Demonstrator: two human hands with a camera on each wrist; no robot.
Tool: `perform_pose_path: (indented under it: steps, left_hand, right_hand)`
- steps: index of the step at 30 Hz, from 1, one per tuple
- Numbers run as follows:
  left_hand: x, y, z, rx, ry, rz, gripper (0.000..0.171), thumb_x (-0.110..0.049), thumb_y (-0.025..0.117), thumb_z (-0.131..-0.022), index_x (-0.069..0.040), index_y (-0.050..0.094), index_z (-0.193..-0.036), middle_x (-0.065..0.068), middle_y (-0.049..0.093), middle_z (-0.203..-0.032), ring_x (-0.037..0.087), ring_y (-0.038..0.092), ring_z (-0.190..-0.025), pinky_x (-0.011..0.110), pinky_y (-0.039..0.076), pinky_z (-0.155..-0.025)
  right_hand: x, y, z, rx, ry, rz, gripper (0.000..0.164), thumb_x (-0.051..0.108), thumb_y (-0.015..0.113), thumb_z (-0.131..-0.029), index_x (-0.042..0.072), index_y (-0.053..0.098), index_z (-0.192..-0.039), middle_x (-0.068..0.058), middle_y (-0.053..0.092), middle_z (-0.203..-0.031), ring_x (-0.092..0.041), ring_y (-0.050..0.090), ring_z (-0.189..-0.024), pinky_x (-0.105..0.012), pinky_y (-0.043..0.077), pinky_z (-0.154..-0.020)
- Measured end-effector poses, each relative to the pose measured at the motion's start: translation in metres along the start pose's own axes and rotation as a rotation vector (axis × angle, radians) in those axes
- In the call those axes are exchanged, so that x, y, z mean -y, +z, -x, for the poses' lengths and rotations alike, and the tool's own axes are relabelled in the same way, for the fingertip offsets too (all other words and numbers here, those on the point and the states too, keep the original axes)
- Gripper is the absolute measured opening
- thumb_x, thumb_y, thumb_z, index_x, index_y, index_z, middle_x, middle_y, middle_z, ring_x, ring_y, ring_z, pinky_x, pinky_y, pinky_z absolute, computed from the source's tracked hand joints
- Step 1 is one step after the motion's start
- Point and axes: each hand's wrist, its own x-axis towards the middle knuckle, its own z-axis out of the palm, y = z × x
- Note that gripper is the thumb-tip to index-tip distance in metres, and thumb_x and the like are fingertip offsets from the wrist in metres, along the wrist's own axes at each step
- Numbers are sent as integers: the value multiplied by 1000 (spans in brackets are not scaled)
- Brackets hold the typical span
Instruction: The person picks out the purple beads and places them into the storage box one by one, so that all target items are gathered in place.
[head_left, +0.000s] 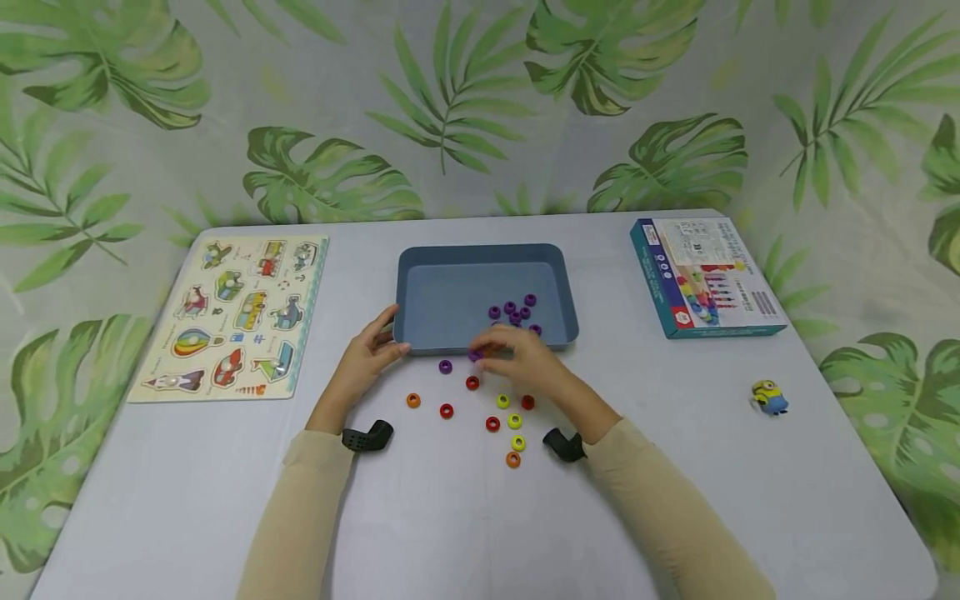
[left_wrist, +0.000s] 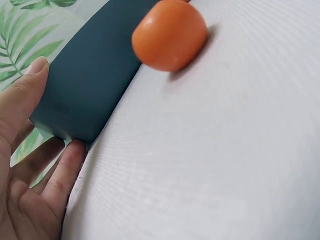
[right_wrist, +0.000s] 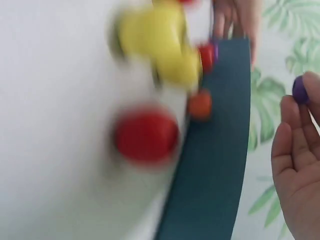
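Note:
My left hand holds the front left corner of a blue-grey tray, its thumb against the wall in the left wrist view. Over the tray's front edge, my right hand pinches a purple bead between thumb and fingertip. Several purple beads lie in the right half of the tray. Before the tray, one purple bead sits on the table among several red beads, several yellow beads and two orange beads. An orange bead looms large in the left wrist view.
A wooden puzzle board with vehicle pictures lies on the left of the white table. At the back right is a boxed toy, with a small yellow and blue figure in front of it. Leaf-patterned cloth hangs behind.

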Motion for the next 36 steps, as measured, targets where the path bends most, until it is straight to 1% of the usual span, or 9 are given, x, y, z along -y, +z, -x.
perform_pose_path:
  steps: [3,7,10,13,16,19,26,33,36]
  left_hand:
    - [0,0,0,-3,-2,4,65,-19,58,-77,-18,23,-132,5,23,-133,29,35,-110,38,36,-85]
    - [3,0,-1,-11,-5,2,66,-21,59,-77,-19,23,-132,3,23,-133,28,35,-110,38,36,-85]
    - [8,-1,-3,-16,-9,-15,67,-25,59,-75,-22,24,-131,-2,23,-133,26,34,-111,37,36,-85]
    - [16,-2,-5,-18,-8,-28,67,-27,59,-74,-26,24,-131,-6,23,-133,24,34,-111,36,37,-85]
    - [23,-2,-8,-22,-1,-32,67,-29,59,-74,-28,24,-131,-7,23,-132,24,35,-111,36,37,-84]
    - [23,-2,-8,-24,-8,-19,67,-29,60,-73,-28,25,-130,-8,23,-132,22,35,-111,34,37,-84]
    - [6,-1,-3,-19,-18,-11,65,-22,59,-76,-22,24,-131,-4,23,-133,26,34,-111,36,36,-85]
    - [-1,1,0,-20,0,-7,64,-18,58,-77,-18,24,-132,0,22,-133,28,33,-112,38,35,-86]
    - [0,1,0,-17,4,-4,64,-17,58,-77,-17,24,-132,0,22,-134,29,33,-112,38,35,-86]
  right_hand:
    - [-14,-23,-16,-107,54,-20,25,16,61,-75,8,60,-98,3,55,-92,-10,51,-80,-28,44,-68]
    - [-36,-45,-35,-213,187,-64,26,17,59,-76,8,59,-100,0,56,-93,-11,52,-81,-27,44,-68]
    - [-52,-52,-46,-246,276,-73,27,15,58,-76,7,58,-102,-2,58,-94,-12,53,-83,-26,44,-70]
    - [-64,-53,-53,-249,328,-42,28,13,58,-77,5,57,-103,-3,57,-96,-13,53,-87,-27,43,-73]
    - [-72,-51,-58,-242,352,6,27,11,58,-77,6,58,-103,-3,57,-97,-14,52,-89,-27,42,-75]
    - [-79,-49,-60,-229,367,59,25,10,59,-76,7,59,-101,-3,58,-96,-14,51,-88,-28,41,-76]
    - [-84,-46,-60,-183,383,136,24,9,58,-77,9,59,-100,-3,57,-98,-14,50,-90,-28,40,-78]
    - [-82,-47,-58,-186,399,121,27,12,57,-78,11,57,-105,-2,55,-102,-14,49,-94,-28,39,-81]
    - [-74,-48,-54,-204,361,77,29,15,57,-78,12,55,-107,-3,54,-105,-14,49,-96,-27,39,-81]
